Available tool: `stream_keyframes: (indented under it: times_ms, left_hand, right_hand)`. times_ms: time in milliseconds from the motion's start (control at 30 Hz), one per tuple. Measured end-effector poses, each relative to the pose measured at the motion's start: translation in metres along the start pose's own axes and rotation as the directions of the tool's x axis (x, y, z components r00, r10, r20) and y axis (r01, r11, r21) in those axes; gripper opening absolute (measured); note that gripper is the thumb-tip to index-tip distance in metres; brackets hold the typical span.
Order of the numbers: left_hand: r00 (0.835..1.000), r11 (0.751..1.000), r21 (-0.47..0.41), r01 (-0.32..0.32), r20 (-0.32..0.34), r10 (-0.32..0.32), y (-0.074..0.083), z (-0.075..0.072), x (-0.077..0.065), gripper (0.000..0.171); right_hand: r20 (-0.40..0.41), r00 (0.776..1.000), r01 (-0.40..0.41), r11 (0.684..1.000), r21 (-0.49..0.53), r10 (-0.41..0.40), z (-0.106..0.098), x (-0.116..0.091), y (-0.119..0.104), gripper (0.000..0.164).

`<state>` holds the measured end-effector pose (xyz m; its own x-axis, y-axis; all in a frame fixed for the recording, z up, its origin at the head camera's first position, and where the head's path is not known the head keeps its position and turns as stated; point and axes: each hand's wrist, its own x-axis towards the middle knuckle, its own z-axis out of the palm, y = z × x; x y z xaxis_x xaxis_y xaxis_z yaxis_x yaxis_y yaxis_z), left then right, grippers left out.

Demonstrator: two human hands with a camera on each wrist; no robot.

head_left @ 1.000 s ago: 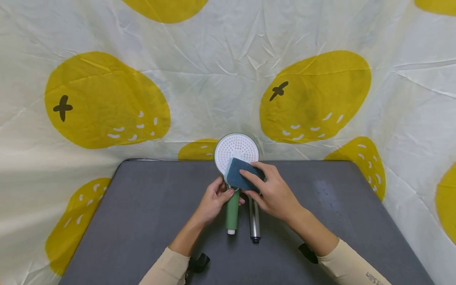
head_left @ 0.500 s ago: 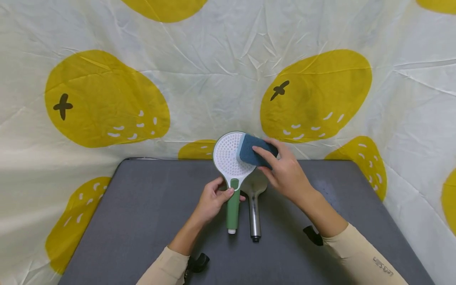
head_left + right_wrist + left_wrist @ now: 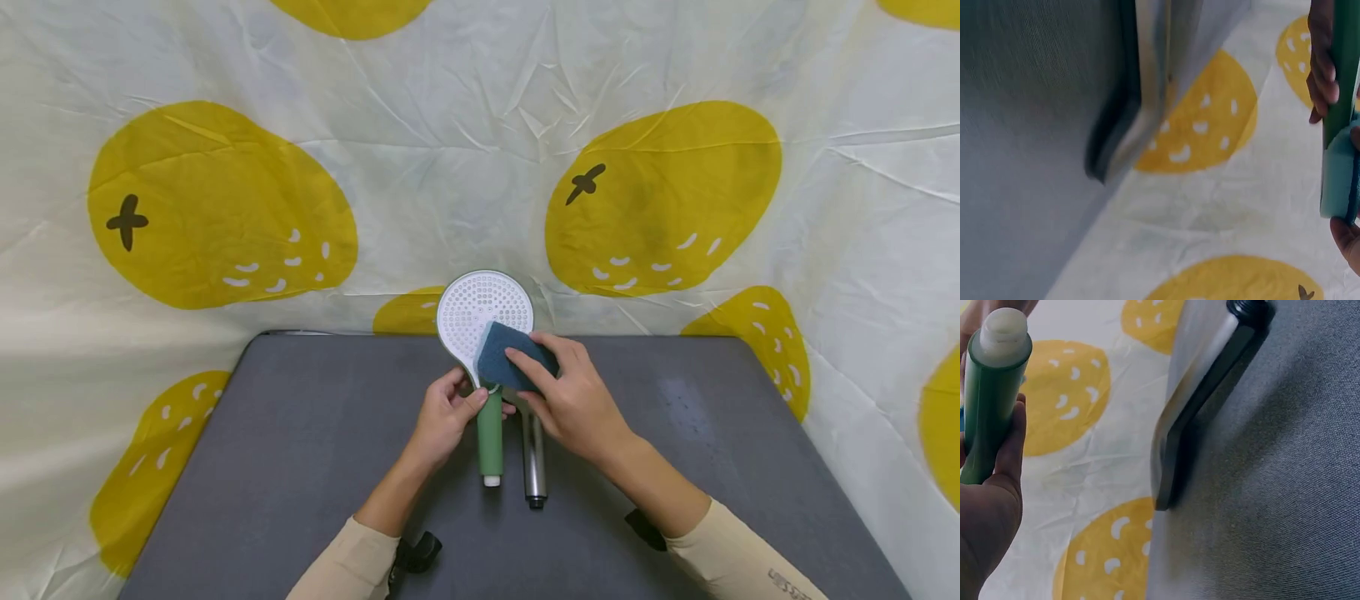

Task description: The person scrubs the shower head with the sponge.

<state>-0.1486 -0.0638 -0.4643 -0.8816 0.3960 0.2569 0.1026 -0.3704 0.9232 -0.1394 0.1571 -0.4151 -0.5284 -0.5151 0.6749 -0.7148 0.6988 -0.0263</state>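
In the head view my left hand [image 3: 442,421] grips a shower head [image 3: 468,312] near the top of its green handle, its white nozzle face turned toward me. My right hand [image 3: 581,400] pinches a blue sponge [image 3: 513,358] against the lower right of that face, covering part of it and the neck. The left wrist view shows the green handle [image 3: 991,406] with its pale end cap, held in the left fingers. From the right wrist, the sponge's light foam side [image 3: 1338,172] lies against the shower head.
A second, metallic shower head [image 3: 534,458] lies on the dark grey table [image 3: 315,442], behind and right of the green one. Beyond the table's far edge hangs a pale curtain [image 3: 450,200] with yellow fruit shapes.
The right hand moved the sponge up to the face's upper right side, then back down left toward the neck. The left hand keeps its grip; the shower head shifted slightly up and left.
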Motion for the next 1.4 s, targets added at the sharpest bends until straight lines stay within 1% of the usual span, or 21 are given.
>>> stream_keyframes:
  times_ms: [100,200,267,333,400,500,533,600,667,733,800,867,1000,1033,1133,1200,1300,1400]
  left_hand:
    - [0.999,1.0,0.004,-0.016,-0.043,0.016,-0.001,0.001,0.002,0.038]
    - [0.996,0.999,0.037,-0.028,-0.086,0.031,-0.001,0.002,0.002,0.036]
    - [0.995,0.998,0.061,-0.025,-0.097,0.031,-0.001,0.002,0.002,0.035]
    - [0.996,0.997,0.074,-0.002,-0.091,0.009,0.001,0.002,0.002,0.034]
    - [0.998,0.997,0.073,0.024,-0.064,-0.02,0.003,0.001,0.001,0.032]
    - [0.997,0.997,0.034,0.07,0.017,-0.07,0.006,-0.001,0.0,0.031]
    - [0.995,0.996,0.019,0.085,0.044,-0.086,0.006,-0.002,0.0,0.032]
    - [0.988,0.994,-0.004,0.113,0.102,-0.112,0.008,-0.003,0.0,0.038]
    - [0.982,0.991,0.001,0.13,0.136,-0.129,0.01,-0.003,-0.001,0.043]
    - [0.978,0.99,0.014,0.138,0.155,-0.139,0.011,-0.003,-0.001,0.046]
    - [0.976,0.992,0.017,0.129,0.172,-0.13,0.011,-0.003,-0.002,0.047]
    - [0.977,0.993,0.005,0.119,0.177,-0.118,0.011,-0.003,-0.002,0.046]
    - [0.978,0.992,-0.045,0.117,0.177,-0.107,0.01,-0.002,-0.002,0.043]
    - [0.979,0.991,-0.061,0.121,0.172,-0.109,0.01,-0.002,-0.002,0.042]
    - [0.981,0.986,-0.096,0.136,0.154,-0.121,0.01,-0.002,0.0,0.039]
    - [0.983,0.985,-0.089,0.145,0.13,-0.133,0.011,-0.002,0.001,0.039]
    - [0.982,0.985,-0.051,0.168,0.093,-0.163,0.012,-0.001,0.001,0.041]
    - [0.98,0.982,-0.023,0.185,0.072,-0.183,0.012,-0.001,0.0,0.042]
  right_hand:
    - [0.004,1.0,-0.007,0.999,0.039,0.007,0.005,-0.008,-0.007,0.06]
    - [-0.022,1.0,-0.019,0.997,0.077,0.021,0.01,-0.014,-0.01,0.047]
    - [-0.05,0.998,-0.031,0.994,0.105,0.037,0.013,-0.017,-0.011,0.042]
    - [-0.081,0.995,-0.046,0.989,0.137,0.057,0.016,-0.019,-0.01,0.042]
    - [-0.107,0.991,-0.06,0.984,0.167,0.079,0.018,-0.021,-0.009,0.04]
    - [-0.147,0.983,-0.079,0.972,0.22,0.113,0.02,-0.019,-0.003,0.036]
    - [-0.164,0.978,-0.085,0.968,0.236,0.126,0.02,-0.017,0.0,0.039]
    - [-0.186,0.968,-0.116,0.956,0.268,0.169,0.017,-0.013,0.005,0.051]
    - [-0.206,0.955,-0.15,0.945,0.291,0.215,0.013,-0.007,0.011,0.062]
    - [-0.219,0.942,-0.179,0.932,0.316,0.255,0.008,-0.001,0.016,0.063]
    - [-0.225,0.934,-0.194,0.923,0.332,0.277,0.005,0.003,0.019,0.063]
    - [-0.239,0.932,-0.18,0.919,0.35,0.274,0.004,0.004,0.02,0.063]
    - [-0.234,0.945,-0.132,0.921,0.366,0.229,0.011,-0.003,0.015,0.045]
    - [-0.228,0.95,-0.118,0.922,0.368,0.212,0.014,-0.005,0.013,0.043]
    - [-0.207,0.965,-0.075,0.93,0.36,0.158,0.024,-0.013,0.005,0.044]
    - [-0.186,0.974,-0.061,0.934,0.353,0.134,0.029,-0.018,0.0,0.043]
    - [-0.164,0.98,-0.045,0.935,0.352,0.109,0.033,-0.025,-0.005,0.04]
    - [-0.18,0.979,-0.026,0.931,0.365,0.099,0.035,-0.028,-0.006,0.038]
